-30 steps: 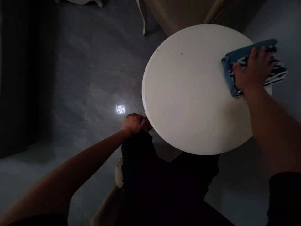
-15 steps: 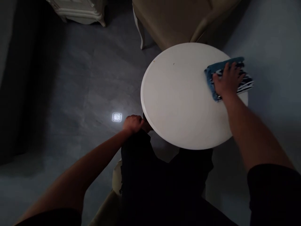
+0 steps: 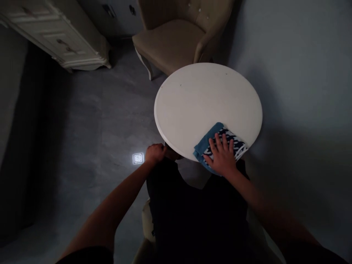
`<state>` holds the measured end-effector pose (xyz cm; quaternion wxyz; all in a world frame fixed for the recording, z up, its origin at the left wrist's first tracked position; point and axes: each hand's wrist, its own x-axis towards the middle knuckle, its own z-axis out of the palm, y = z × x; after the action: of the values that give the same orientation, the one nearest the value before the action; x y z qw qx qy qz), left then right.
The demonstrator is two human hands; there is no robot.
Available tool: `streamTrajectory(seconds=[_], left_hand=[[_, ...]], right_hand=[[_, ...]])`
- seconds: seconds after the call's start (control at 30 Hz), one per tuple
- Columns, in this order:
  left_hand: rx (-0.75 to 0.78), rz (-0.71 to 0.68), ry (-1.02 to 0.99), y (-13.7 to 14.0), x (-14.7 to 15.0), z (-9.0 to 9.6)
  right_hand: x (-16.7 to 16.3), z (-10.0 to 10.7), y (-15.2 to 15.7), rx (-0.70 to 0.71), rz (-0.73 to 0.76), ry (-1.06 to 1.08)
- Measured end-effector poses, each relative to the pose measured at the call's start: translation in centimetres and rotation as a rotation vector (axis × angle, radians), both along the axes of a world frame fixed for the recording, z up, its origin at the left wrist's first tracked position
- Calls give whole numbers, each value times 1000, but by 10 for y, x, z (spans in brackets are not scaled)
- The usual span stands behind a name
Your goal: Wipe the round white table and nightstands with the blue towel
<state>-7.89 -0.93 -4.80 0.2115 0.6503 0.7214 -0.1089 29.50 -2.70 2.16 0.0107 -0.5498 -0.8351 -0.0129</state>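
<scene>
My right hand (image 3: 223, 157) lies flat with spread fingers on a folded cloth (image 3: 208, 142), pressing it against the white oval tabletop (image 3: 189, 113). The cloth is blue on one side, with a dark and white pattern and a white edge. It overhangs the near right rim of the table. By my knee, just off the table's near left rim, my left hand (image 3: 155, 152) is closed, its fingers curled. What those fingers grip, if anything, is hidden. A few tiny dark specks show on the far part of the tabletop.
Beyond the table stands a beige upholstered armchair (image 3: 170, 44). A pale cabinet (image 3: 66, 44) is at the upper left. A bright square light patch (image 3: 138, 158) shows on the grey floor (image 3: 110, 121) beside my left hand. My dark-clad legs (image 3: 192, 212) are below the table.
My right hand and the cloth have moved from the table's far right edge to its near right edge. My left hand stays by the knee. The view has tilted up, showing more armchair and cabinet.
</scene>
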Motion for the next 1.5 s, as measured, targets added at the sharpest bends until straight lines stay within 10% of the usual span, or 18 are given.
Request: streamTrajectory(seconds=[0.2,0.67,0.93,1.17,1.5], left_hand=[[-30,-27,18,4,2,2],[-107,-36,-52,28,-14,-7],[-140,-63,-32,35,-19,-14],[-97,-51,-46,32,-16,-4],[-44,-22,-41,14,2,8]], right_hand=[[3,-1,27,-12,75,44],[-17,22,369,-68,-126,58],[-31,38,465,-49,-257,20],[-30,34,397,-68,-171,41],[-27,15,98,-102,52,22]])
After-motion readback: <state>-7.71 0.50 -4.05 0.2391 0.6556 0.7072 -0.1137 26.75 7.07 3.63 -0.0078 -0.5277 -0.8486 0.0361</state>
